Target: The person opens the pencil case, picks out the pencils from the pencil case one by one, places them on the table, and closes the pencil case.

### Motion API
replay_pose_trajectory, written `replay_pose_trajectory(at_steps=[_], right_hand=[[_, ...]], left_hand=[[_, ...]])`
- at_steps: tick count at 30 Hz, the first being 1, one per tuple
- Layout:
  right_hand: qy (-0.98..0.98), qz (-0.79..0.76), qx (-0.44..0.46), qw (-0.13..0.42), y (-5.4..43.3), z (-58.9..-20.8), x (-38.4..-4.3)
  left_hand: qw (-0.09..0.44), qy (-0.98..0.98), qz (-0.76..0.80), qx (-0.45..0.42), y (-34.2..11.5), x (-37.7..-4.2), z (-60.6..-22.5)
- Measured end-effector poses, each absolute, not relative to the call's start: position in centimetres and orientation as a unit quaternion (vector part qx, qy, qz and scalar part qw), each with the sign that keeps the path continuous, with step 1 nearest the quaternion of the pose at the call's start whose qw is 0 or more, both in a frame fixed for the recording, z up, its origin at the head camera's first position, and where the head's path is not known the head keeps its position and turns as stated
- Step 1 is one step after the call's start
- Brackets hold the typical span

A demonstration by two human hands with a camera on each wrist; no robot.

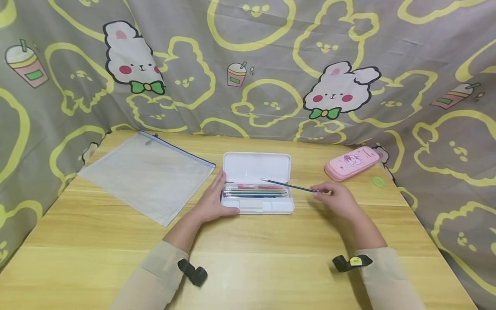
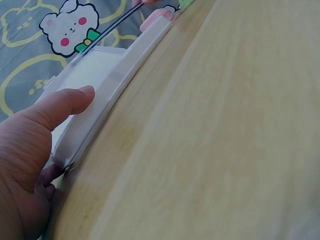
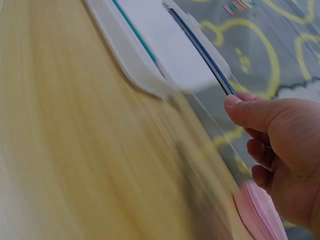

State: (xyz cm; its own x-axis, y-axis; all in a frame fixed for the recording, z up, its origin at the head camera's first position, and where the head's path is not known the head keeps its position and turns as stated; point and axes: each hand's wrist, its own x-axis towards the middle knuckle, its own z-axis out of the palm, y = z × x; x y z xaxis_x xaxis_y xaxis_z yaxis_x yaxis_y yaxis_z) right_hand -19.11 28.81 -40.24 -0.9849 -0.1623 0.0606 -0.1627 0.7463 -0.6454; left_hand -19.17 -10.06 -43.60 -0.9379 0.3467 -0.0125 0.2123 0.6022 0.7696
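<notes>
An opened white pencil case lies on the table, its lid leaning back. Pencils, a pink item and a white eraser are inside. My left hand grips the case's left end, thumb on the front wall and fingers round the side. Between thumb and fingertips, my right hand pinches a dark blue pencil near one end. That pencil is held in the air over the case's right part, its silvery end pointing left, as the right wrist view also shows.
A clear zip pouch with a blue zipper lies flat at the left. At the back right are a pink pencil case with a rabbit print and a small green ring. A patterned curtain stands behind the wooden table.
</notes>
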Motion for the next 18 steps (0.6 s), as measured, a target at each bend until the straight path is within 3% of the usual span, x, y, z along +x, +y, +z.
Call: replay_pose_trajectory(at_steps=[10,18], right_hand=[[-0.943,0.330,0.017,0.046,36.5,-40.5,-16.0],[-0.951,0.305,-0.051,0.019,40.4,-41.4,-15.0]], left_hand=[[0.077,0.891,0.417,0.161,-10.1,-19.3,-43.6],[0.080,0.890,0.418,0.162,-10.1,-19.3,-43.8]])
